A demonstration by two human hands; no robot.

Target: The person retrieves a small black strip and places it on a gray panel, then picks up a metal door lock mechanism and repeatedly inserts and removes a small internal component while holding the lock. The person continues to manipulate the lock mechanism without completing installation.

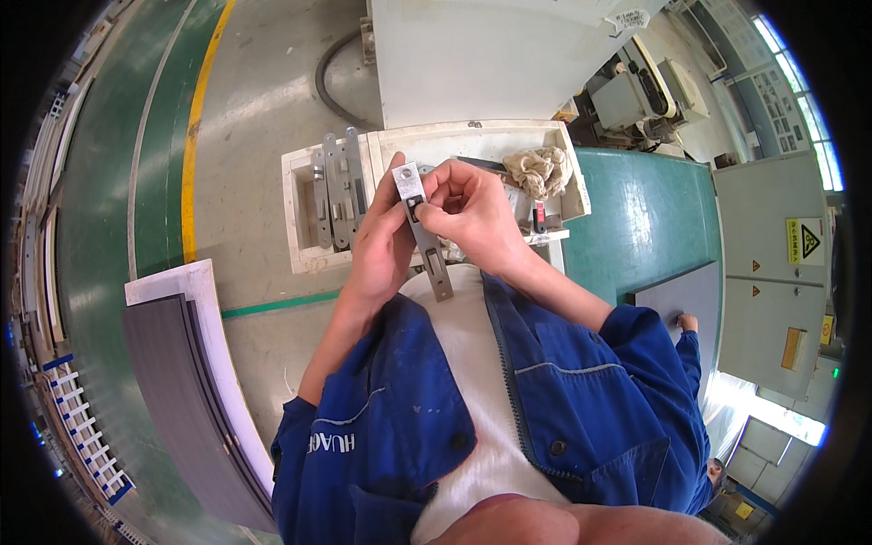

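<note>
My left hand (380, 241) is closed around a metal mortise lock (433, 265), keeping it upright in front of my chest. Its long faceplate, with rounded slots and screw holes, faces me. The thumb and fingertips of my right hand (480, 216) are pinched together at the dark latch opening in the plate's upper half. Whether a small part is between those fingertips is hidden. Just beyond my hands, several similar locks (341, 195) stand side by side in the left compartment of a white wooden box (472, 133).
The box's right part holds a crumpled rag (540, 173) and a red-and-black tool (540, 216). Dark panels (177, 363) lean at the left. On the right, another person's hand (688, 322) touches a grey panel (677, 295). A large pale cabinet (490, 59) stands ahead.
</note>
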